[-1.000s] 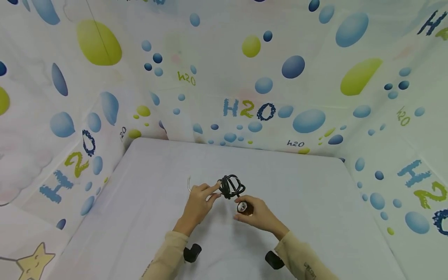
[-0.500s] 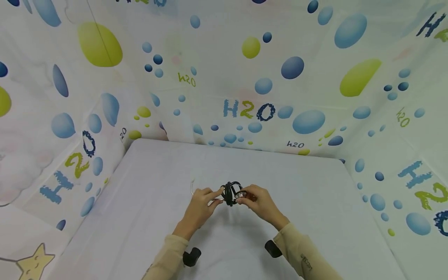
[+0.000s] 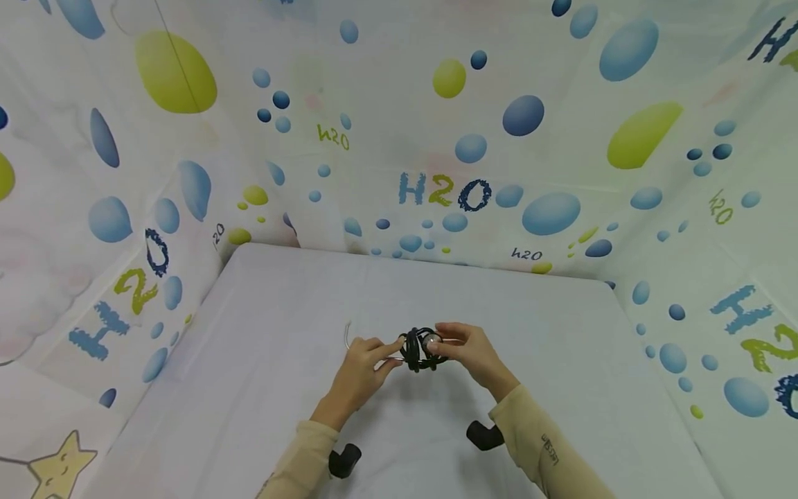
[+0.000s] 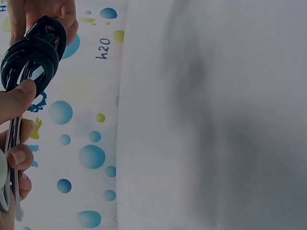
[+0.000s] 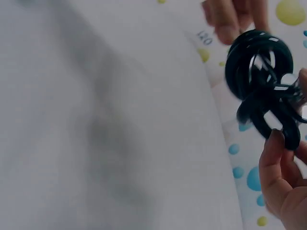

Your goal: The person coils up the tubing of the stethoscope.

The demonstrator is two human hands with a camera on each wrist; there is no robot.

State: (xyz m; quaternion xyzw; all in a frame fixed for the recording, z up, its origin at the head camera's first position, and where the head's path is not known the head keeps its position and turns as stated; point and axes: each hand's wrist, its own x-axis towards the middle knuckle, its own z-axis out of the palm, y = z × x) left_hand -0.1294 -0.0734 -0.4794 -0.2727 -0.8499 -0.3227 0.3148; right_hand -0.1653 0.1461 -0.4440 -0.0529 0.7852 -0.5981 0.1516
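Observation:
Both hands hold a stethoscope, its black tubing (image 3: pixel 412 352) wound into a coil above the table. My left hand (image 3: pixel 358 371) grips the metal ear tubes (image 4: pixel 13 139) just left of the coil, thumb close to the wraps in the left wrist view. One ear tube's bent end (image 3: pixel 347 334) sticks up beyond that hand. At the coil's right side, my right hand (image 3: pixel 472 355) pinches the round metal chestpiece (image 3: pixel 430 341) and a loop of tubing. In the right wrist view, the right thumb and fingers (image 5: pixel 273 160) close on the tubing loop (image 5: pixel 290 134) below the wraps.
A white-covered table (image 3: pixel 299 298) lies under the hands. Behind and beside it hang white sheets (image 3: pixel 386 90) printed with blue and green drops. Black wrist devices (image 3: pixel 345 461) sit by both sleeves.
My right hand has brought the chestpiece up from below the coil to its right side, now against the tubing. The left hand keeps its grip, shifting slightly right with the coil.

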